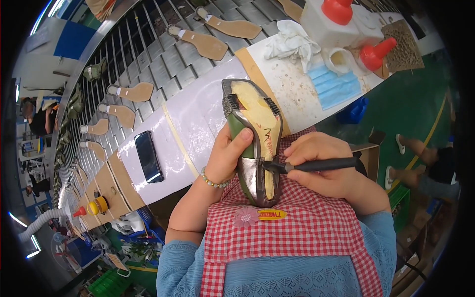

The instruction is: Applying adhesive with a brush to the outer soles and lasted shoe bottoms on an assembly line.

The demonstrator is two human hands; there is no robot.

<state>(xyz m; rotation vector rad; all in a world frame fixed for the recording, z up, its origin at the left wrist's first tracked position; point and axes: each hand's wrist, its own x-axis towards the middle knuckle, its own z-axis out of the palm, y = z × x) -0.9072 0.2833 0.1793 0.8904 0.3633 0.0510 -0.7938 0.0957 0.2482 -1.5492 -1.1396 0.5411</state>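
Note:
A green shoe upper on a last (267, 129) is held sole side up in front of my apron, its yellowish underside facing me. My left hand (225, 156) wraps round its left side, thumb pressed near the sole edge. In my right hand (324, 151) is a black-handled hand tool (329, 164), gripped from the right. The tool's short dark head touches the underside near the heel part. Its exact working tip is too small to make out. Silvery material (248, 174) covers the heel part's side.
A phone (148, 156) lies on the pale bench cover. Beyond it, a slatted metal conveyor (166, 81) carries several tan soles (203, 43). Toward the far right are a crumpled white cloth (292, 42), a blue face mask (334, 84) and white containers with red tops (373, 54).

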